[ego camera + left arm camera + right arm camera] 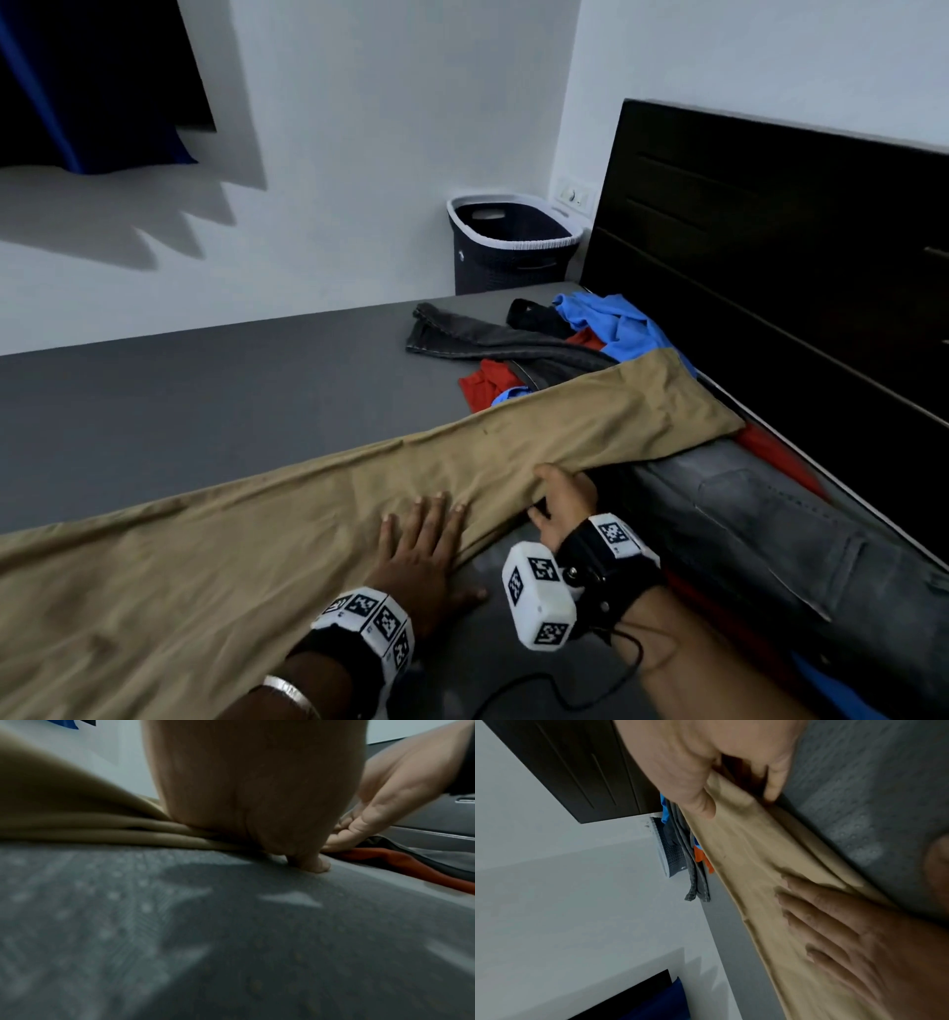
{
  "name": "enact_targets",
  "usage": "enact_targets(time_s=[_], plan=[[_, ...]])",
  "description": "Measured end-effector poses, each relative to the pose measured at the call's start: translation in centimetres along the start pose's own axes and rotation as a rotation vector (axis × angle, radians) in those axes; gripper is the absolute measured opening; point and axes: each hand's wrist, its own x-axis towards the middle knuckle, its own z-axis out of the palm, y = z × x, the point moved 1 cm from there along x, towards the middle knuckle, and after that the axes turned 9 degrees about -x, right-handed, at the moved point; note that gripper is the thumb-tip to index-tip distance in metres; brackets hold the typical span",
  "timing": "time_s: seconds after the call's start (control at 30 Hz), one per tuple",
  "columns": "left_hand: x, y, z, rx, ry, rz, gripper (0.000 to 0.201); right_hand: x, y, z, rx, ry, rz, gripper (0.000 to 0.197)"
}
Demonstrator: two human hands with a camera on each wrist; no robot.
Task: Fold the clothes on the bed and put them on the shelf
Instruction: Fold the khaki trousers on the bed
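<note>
1. So you're working on the tan trousers, which are lying stretched across the grey bed with the far end draped over the pile of other clothes by the headboard.
2. Your left hand is lying flat on the fabric, fingers straight, pinning it and gripping nothing.
3. Your right hand is pinching the near edge of the trousers, thumb on top and fingers curled underneath.
4. Looks like you're still smoothing and lining things up, no fold made yet.
5. Next you're probably carrying that pinched edge across while the flat hand keeps the crease from sliding.
6. No shelf in view, so that part's still waiting.
</note>
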Motion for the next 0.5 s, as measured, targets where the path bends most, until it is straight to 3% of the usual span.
enact_targets(time_s=[0.1, 0.2, 0.4, 0.5], plan=[[0.1, 0.0, 0.0, -0.018, -0.005, -0.011, 0.092, 0.6, 0.9, 0.2, 0.058, 0.045, 0.006, 0.041], [0.1, -0.1, 0.1, -0.024, -0.024, -0.009, 0.093, 1.4, 0.4, -0.9, 0.097, 0.106, -0.073, 0.037], [0.4, -0.5, 0.4, -0.004, -0.020, 0.011, 0.096, 3.4, -2.9, -2.1, 0.286, 0.066, -0.150, 0.053], [0.3, -0.5, 0.5, -0.006, -0.025, 0.025, 0.096, 4.4, -5.0, -2.7, 0.291, 0.180, -0.242, 0.056]])
